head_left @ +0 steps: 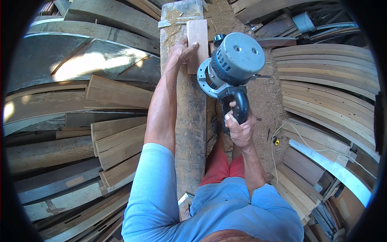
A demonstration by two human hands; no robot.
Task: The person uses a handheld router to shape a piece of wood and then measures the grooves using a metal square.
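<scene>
My right hand (242,129) is wrapped round the black handle of a router (242,56), a grey-topped power tool with a round base plate and a black side knob. The router is tilted, with its base next to the right edge of a short wooden board (197,40). Whether its bit touches the wood is hidden. My left hand (182,51) grips the board along its left side, thumb on top. Under the board lies a long, worn wooden bench plank (183,121).
Sawdust and shavings cover the floor (264,97) right of the bench. Stacked planks (121,145) crowd the left side, and curved boards (328,72) are piled on the right. A pale cord (274,157) loops over the right floor near a small yellow-and-black item (275,140).
</scene>
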